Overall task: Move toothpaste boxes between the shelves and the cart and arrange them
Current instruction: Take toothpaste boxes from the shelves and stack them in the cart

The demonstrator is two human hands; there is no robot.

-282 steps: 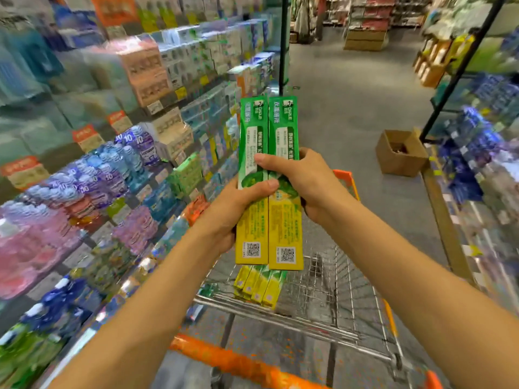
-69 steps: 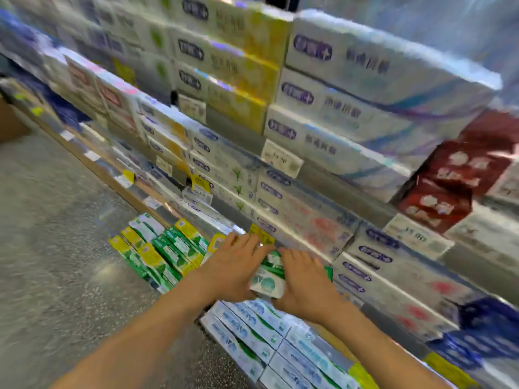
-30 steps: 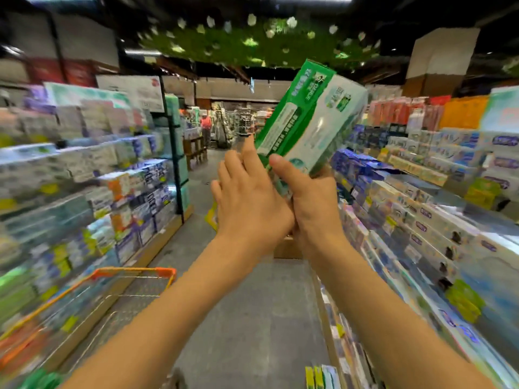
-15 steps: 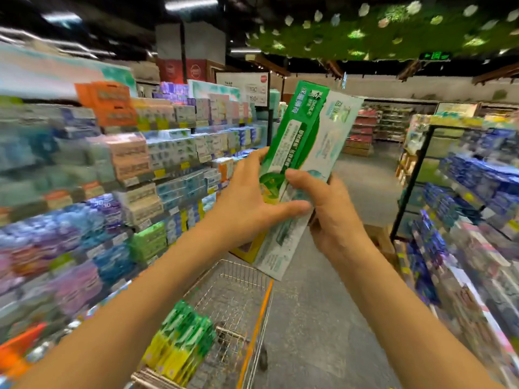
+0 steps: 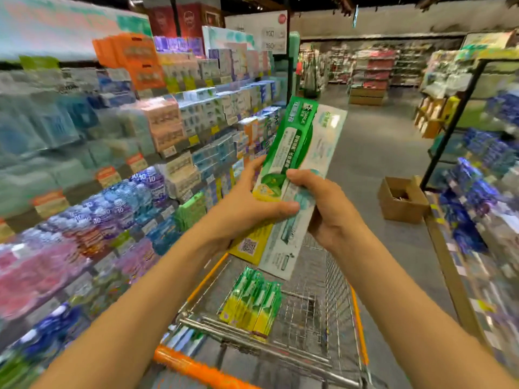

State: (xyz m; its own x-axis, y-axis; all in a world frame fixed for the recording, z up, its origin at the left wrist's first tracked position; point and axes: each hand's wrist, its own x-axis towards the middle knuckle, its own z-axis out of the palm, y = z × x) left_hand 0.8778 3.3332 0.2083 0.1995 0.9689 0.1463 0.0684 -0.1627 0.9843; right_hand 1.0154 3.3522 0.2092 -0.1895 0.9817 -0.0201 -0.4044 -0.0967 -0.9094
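Note:
I hold two long toothpaste boxes side by side above the cart: a green and yellow box and a pale white-green box. My left hand grips them from the left, thumb across the front. My right hand grips them from the right, fingers curled over the pale box. Below, several green and yellow toothpaste boxes lie together in the wire cart, which has an orange handle.
Stocked shelves run along the left of the aisle, and another rack lines the right. An open cardboard box sits on the floor at the right. The grey floor stretches ahead beyond the cart.
My view has swung from the right-hand shelves toward the cart. Both hands have carried the two boxes lower, over the cart basket.

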